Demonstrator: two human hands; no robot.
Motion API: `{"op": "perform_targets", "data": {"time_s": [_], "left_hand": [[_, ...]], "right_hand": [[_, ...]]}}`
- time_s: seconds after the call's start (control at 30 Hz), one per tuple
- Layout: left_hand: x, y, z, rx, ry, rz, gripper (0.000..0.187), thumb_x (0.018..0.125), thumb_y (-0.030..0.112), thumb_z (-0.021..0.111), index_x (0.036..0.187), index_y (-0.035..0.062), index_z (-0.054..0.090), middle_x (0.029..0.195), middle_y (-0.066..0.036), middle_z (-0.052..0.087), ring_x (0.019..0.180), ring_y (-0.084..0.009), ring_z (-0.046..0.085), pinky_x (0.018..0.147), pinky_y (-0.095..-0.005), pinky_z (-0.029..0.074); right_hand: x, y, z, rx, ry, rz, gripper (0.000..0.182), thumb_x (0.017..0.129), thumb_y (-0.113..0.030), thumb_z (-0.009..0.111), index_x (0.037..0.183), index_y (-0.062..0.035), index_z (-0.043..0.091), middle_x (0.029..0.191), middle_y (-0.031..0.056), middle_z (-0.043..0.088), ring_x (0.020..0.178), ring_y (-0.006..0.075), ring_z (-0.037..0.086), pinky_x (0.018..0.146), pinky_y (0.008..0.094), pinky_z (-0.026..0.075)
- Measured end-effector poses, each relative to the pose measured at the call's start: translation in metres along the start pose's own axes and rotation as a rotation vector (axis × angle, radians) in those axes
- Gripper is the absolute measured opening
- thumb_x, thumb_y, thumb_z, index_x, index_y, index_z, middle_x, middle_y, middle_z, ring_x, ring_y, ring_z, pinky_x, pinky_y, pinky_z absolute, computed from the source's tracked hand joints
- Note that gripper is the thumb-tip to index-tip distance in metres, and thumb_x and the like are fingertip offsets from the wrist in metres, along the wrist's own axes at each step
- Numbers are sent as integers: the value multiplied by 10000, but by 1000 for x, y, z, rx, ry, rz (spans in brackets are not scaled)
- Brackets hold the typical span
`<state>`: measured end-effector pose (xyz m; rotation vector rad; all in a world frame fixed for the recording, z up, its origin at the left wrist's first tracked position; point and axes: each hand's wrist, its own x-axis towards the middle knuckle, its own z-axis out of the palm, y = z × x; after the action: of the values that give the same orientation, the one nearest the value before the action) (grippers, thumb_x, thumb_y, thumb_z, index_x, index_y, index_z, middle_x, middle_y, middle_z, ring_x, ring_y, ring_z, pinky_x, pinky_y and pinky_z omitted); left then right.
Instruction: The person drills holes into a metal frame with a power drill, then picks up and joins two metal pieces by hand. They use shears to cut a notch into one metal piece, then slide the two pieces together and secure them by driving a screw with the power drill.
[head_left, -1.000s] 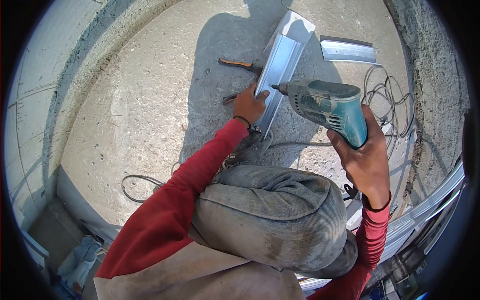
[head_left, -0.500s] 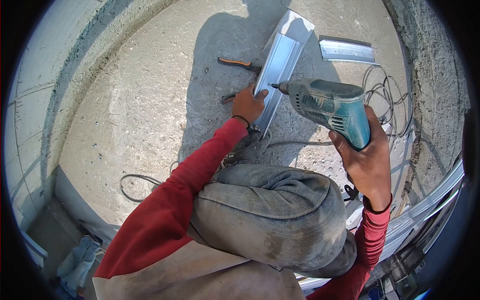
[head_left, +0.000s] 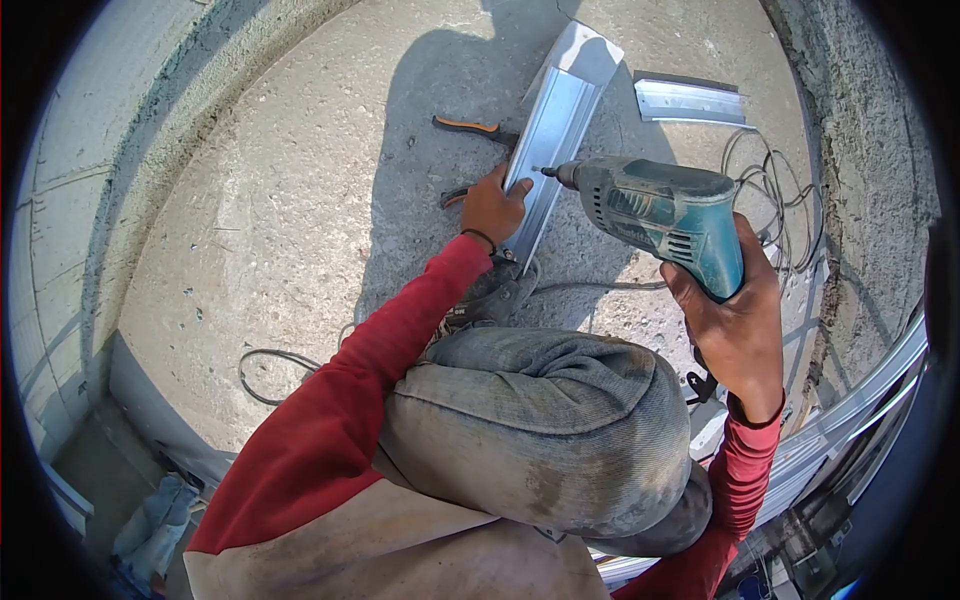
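Observation:
My right hand [head_left: 735,325] is wrapped around the handle of a teal power screwdriver [head_left: 665,205], which points left. Its bit meets a small screw head [head_left: 537,169] on the face of a silver metal channel [head_left: 562,115]. Gripping the channel's left edge is my left hand [head_left: 492,208], its thumb pressed on the face just below the bit. The channel slants up and away, its lower end by my shoe [head_left: 485,297]. A hand tool with orange and black handles [head_left: 467,126] lies partly hidden under the channel and my left hand.
A short metal offcut [head_left: 690,101] rests on the rough concrete floor [head_left: 270,220] at the upper right. Loops of black cable [head_left: 775,190] lie below it. Long metal profiles [head_left: 860,400] are along the lower right. A concrete ledge [head_left: 150,150] curves along the left.
Almost nothing differs. The view has shifted slightly, and the screwdriver's bit stays at the same spot on the channel, with both hands keeping their grip.

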<state>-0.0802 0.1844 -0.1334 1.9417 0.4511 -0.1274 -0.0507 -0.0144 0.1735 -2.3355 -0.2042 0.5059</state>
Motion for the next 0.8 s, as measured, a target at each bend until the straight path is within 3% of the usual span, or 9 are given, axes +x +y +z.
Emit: {"op": "perform_targets", "data": {"time_s": [0.3,0.37,0.57,0.6,0.67,0.8], "left_hand": [[1,0,1,-50,20,23,357,924,258,680,1211,47,650,1068,-253,709,1017,-461,665,860,-500,521],[2,0,1,-30,24,25,379,903,184,693,1241,18,653,1047,-213,736,1003,-360,713,877,-420,534],[3,-1,0,-40,23,36,386,906,183,698,1252,19,646,1054,-211,736,995,-348,717,866,-413,537],[2,0,0,-39,23,38,386,906,183,698,1252,19,646,1054,-211,736,995,-348,717,866,-413,537],[2,1,-1,-85,16,19,362,913,213,691,1233,49,652,1095,-246,712,1037,-438,676,882,-476,528],[2,2,-1,-103,23,48,361,912,192,693,1237,40,649,1104,-247,711,1042,-430,678,891,-467,528]], "right_hand": [[-4,-1,-2,7,9,-5,417,862,-43,752,1237,8,578,1016,151,699,913,224,677,843,351,527],[-4,0,-3,14,9,-3,416,863,-42,750,1238,10,577,1017,153,698,913,224,676,842,350,527],[-8,1,-4,14,19,-13,426,865,-49,750,1246,20,572,1024,164,695,919,230,678,843,354,529],[-8,0,-5,8,15,-2,431,865,-55,752,1248,22,570,1026,167,695,922,232,679,845,356,530],[-9,2,-6,11,14,1,434,865,-61,755,1249,20,571,1025,166,695,920,232,679,844,356,530],[-12,5,-6,27,14,5,436,864,-72,762,1247,17,574,1020,162,694,914,230,676,840,355,528]]}}
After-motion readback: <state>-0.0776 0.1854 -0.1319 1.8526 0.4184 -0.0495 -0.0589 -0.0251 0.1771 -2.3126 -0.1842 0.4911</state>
